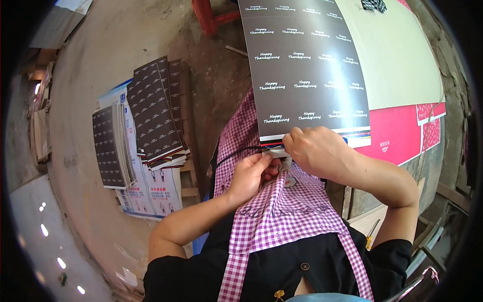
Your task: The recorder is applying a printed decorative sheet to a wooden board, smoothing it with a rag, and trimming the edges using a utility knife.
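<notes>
A large black printed sheet [307,70] with rows of white lettering lies in front of me on the table, its near edge bordered in white and coloured stripes. At that edge's left corner my left hand [250,176] is closed, thumb and fingers pinching a narrow white paper strip [274,152]. My right hand [314,149] is curled over the same edge, just right of the left hand. Its fingers close on the sheet's border, though the fingertips are mostly hidden. A purple checked apron [287,216] hangs below both hands.
To the left, stacks of black printed sheets [153,108] and a further stack [108,146] rest on a printed poster [163,186]. Pink sheets [387,133] and a pale board [402,60] lie on the right. A red stool [206,17] stands ahead; a yellow-handled tool [371,236] lies at lower right.
</notes>
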A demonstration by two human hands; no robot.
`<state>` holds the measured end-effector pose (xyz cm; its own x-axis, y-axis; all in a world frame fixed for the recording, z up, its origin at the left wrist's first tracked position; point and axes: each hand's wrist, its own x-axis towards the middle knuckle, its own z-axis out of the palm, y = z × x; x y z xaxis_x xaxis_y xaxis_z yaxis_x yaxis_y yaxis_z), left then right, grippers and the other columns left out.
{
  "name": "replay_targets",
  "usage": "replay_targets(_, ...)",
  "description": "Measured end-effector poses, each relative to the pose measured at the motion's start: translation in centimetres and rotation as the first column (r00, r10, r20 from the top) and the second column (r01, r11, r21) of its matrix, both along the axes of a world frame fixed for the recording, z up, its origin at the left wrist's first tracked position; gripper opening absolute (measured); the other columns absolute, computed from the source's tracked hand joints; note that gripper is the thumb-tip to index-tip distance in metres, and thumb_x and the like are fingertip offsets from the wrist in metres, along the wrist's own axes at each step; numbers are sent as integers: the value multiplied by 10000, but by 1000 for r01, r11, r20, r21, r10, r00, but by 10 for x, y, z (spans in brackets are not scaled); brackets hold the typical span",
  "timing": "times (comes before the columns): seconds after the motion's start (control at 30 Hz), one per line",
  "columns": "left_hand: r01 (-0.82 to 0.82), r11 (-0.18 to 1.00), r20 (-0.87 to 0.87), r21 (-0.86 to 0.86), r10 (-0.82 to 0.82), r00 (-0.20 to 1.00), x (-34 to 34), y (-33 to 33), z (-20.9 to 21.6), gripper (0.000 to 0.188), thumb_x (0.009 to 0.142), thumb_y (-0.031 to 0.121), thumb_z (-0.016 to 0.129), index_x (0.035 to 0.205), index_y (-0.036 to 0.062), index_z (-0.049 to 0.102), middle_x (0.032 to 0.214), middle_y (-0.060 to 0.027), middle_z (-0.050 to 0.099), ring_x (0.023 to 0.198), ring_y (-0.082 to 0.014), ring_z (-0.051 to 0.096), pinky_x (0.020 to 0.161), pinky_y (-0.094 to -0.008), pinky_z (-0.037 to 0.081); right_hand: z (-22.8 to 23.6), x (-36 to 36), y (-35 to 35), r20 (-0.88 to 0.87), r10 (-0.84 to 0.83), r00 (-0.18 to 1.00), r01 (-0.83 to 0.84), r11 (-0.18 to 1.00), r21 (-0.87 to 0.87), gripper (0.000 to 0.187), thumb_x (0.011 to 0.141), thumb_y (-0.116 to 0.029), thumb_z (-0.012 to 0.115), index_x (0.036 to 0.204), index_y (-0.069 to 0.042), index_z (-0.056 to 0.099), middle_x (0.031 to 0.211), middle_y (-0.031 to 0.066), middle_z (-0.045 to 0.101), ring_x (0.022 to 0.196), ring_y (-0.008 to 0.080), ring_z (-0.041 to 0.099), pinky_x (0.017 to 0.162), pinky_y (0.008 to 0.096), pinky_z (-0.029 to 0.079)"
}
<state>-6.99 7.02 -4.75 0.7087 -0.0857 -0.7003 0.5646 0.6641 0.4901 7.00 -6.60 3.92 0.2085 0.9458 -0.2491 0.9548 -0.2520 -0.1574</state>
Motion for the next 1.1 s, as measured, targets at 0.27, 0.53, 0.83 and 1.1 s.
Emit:
replay_targets(0.27,43,993,28,113,-46,999,1,0,5,291,953,273,491,940,15,624,829,-27,635,699,-74,559,653,-218,471,-13,-13,13,100,40,994,-42,999,22,119,757,-154,563,741,-36,573,702,72,577,615,179,619,512,273,493)
replay_targets(0.53,124,967,33,221,-134,990,1,0,9,275,948,238,503,974,-8,623,823,-55,636,686,-94,573,656,-234,498,-12,-5,3,-14,38,999,-38,998,45,133,765,-168,574,735,-40,553,680,66,562,579,196,607,490,295,485)
replay_targets(0.83,13,996,-37,-89,-17,999,-2,0,2,309,956,238,469,1039,-32,594,932,-87,645,725,-110,589,672,-229,467,-10,-3,-9,-98,-58,993,58,998,-4,117,776,-146,559,764,-31,546,677,97,589,579,215,628,490,299,498)
replay_targets(1.1,91,982,-24,165,-89,996,-3,-2,-3,278,964,242,454,978,5,598,892,-58,638,690,-95,575,640,-224,471,-10,-11,-3,35,1,999,-2,1000,27,110,766,-157,569,759,-49,552,663,53,582,633,167,637,501,265,496)
